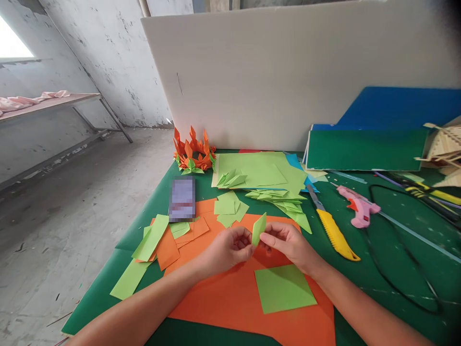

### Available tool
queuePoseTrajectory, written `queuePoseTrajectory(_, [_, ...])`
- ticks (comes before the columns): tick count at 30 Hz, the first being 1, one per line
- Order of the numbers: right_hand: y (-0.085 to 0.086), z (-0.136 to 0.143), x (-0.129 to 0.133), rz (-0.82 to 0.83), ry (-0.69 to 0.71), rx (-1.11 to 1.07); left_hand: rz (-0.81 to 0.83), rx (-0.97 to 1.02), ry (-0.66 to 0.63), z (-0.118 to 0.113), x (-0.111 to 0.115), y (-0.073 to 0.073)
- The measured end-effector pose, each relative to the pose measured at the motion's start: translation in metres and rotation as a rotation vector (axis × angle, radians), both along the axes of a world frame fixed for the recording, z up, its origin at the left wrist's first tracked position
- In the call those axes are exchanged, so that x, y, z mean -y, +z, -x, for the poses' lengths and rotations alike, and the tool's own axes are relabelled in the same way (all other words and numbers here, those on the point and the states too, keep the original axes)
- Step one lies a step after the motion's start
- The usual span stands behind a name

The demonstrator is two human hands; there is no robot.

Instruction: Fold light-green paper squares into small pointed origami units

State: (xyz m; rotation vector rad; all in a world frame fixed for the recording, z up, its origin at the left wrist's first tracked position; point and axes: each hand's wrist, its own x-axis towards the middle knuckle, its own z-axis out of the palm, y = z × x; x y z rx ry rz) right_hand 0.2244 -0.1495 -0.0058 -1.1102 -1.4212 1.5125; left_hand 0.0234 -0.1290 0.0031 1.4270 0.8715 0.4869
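A small folded piece of light green paper [259, 228] is held upright between both hands, above a large orange sheet [216, 298]. My left hand [234, 246] pinches its lower left edge with thumb and curled fingers. From the other side, my right hand [283, 240] grips the right edge between thumb and fingers. Below the right hand, a green paper square [284, 288] lies flat on the orange sheet. Smaller green squares [230, 209] lie just beyond the hands, and a stack of folded green pieces [284, 201] is behind them.
An orange and green paper crown-like piece [192, 154] stands at the back left, near a blurred phone-shaped object [182, 198]. Green and orange strips [151, 238] lie at left. On the right are a yellow utility knife [333, 230], blade showing, and a pink glue gun [358, 204] with a black cord.
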Motion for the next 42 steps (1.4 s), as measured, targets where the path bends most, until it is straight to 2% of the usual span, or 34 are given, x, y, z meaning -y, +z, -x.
queuePoseTrajectory(8, [-0.001, 0.005, 0.003, 0.004, -0.024, 0.071, -0.078, -0.097, 0.01, -0.001, 0.005, 0.002])
queuePoseTrajectory(18, [-0.006, 0.005, 0.001, -0.003, -0.025, 0.097, 0.0, -0.057, 0.042, -0.001, 0.004, -0.007])
queuePoseTrajectory(28, [0.002, 0.01, 0.005, -0.021, -0.032, 0.03, 0.14, 0.042, 0.068, -0.005, 0.003, -0.001])
queuePoseTrajectory(36, [0.0, 0.012, 0.005, -0.135, 0.016, -0.002, 0.065, -0.042, -0.007, -0.005, 0.007, -0.005])
queuePoseTrajectory(42, [0.001, 0.012, 0.004, -0.086, 0.049, -0.066, -0.075, -0.112, -0.006, -0.005, 0.009, -0.006])
